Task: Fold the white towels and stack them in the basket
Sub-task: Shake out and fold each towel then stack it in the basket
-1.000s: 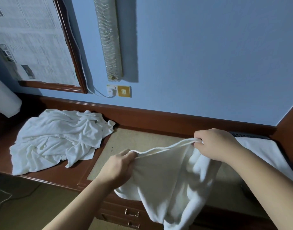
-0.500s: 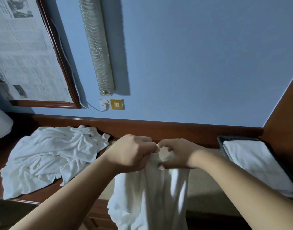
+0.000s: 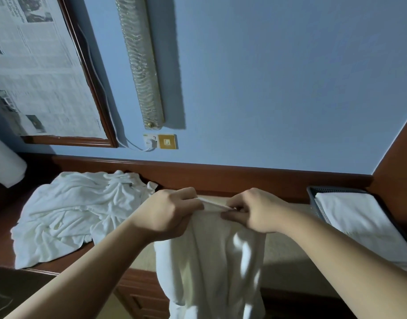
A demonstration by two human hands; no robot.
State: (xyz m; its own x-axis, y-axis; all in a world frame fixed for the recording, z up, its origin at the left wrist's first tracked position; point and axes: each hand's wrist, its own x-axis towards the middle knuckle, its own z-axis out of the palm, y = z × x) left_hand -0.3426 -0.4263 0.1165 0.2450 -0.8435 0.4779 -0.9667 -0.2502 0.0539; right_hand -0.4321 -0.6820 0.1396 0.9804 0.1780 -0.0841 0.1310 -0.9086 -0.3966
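A white towel (image 3: pixel 211 261) hangs in front of the desk, held up by its top hem. My left hand (image 3: pixel 168 215) grips the hem at the left and my right hand (image 3: pixel 257 210) pinches it at the right, a short stretch of hem taut between them. A heap of crumpled white towels (image 3: pixel 76 215) lies on the desk at the left. At the right stands a dark basket (image 3: pixel 313 192) with a folded white towel (image 3: pixel 363 226) inside it.
The wooden desk (image 3: pixel 4 229) has a beige inlay (image 3: pixel 285 247) under my hands and drawers below. Behind it rises a blue wall with a framed newspaper (image 3: pixel 36 70), a glass wall lamp (image 3: pixel 140 63) and a socket (image 3: pixel 160 141). A white roll (image 3: pixel 4 164) sits far left.
My hands came together from wide apart, doubling the towel, and now part slightly along the hem. The view tilted upward toward the wall.
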